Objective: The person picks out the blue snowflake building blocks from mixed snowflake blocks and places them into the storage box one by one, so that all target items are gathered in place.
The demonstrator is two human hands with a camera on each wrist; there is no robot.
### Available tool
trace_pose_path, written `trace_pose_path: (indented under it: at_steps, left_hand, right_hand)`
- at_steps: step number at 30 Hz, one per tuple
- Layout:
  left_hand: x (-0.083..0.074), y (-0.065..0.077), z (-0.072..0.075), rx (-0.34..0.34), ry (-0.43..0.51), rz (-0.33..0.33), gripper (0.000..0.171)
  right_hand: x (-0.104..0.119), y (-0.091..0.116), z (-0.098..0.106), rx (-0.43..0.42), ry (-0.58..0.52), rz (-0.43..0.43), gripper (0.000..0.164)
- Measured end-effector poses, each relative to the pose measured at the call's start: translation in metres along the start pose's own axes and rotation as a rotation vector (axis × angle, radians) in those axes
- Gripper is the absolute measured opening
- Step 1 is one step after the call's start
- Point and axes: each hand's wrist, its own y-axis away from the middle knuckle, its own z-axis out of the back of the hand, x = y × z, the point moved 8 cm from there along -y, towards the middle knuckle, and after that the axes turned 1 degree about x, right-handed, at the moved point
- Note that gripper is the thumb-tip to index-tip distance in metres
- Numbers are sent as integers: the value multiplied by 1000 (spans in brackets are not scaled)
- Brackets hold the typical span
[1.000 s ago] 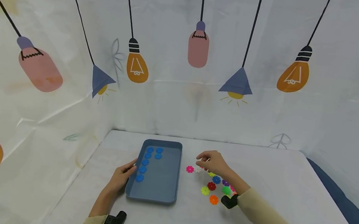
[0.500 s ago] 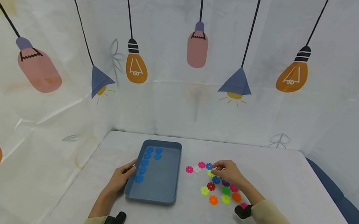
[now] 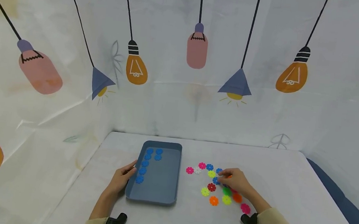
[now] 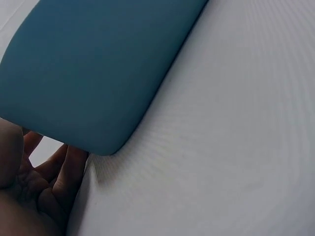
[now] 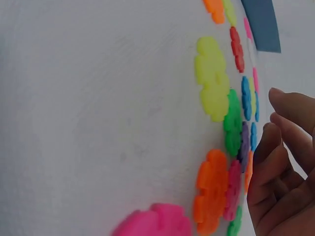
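My left hand (image 3: 120,179) grips the left side of a blue-grey tray (image 3: 161,186), its thumb at the rim. In the left wrist view the tray's outer face (image 4: 98,73) fills the upper left, with the fingers under its edge. Inside the tray, blue flower-shaped plastic discs (image 3: 142,171) form a long left column and a short second one. My right hand (image 3: 237,181) hovers at the scattered coloured discs right of the tray, hiding some. Its thumb and fingertips are apart in the right wrist view, with no disc between them, near a blue disc (image 3: 219,171).
Loose discs lie spread on the white table (image 3: 194,223): a yellow one (image 3: 205,191), a red one (image 3: 211,187), an orange one (image 3: 214,201), a pink one (image 3: 245,208) and several others. A white printed sheet (image 3: 167,103) hangs behind the table.
My right hand has moved rightward and nearer to me across the discs, uncovering pink and blue ones at the back. My left hand and the tray have stayed in place.
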Motion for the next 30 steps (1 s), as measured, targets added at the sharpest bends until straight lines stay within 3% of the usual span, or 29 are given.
trace_pose_path:
  at_steps: [6,13,18,30]
  left_hand:
    - [3,4,-3,17,39,5,48]
    - [-1,2,-1,7,13,-31,48]
    - [0,1,-1,7,30,-10,48]
    - [1,-1,-2,3,29,-14,49]
  right_hand:
    - [-10,0,-4,-14,9,-6,26]
    - [-11,-4,-8,-10,32,3,30]
    - [-11,-5,-8,4,59,12,35]
    - [-3,-5,-10,7,130,24,31]
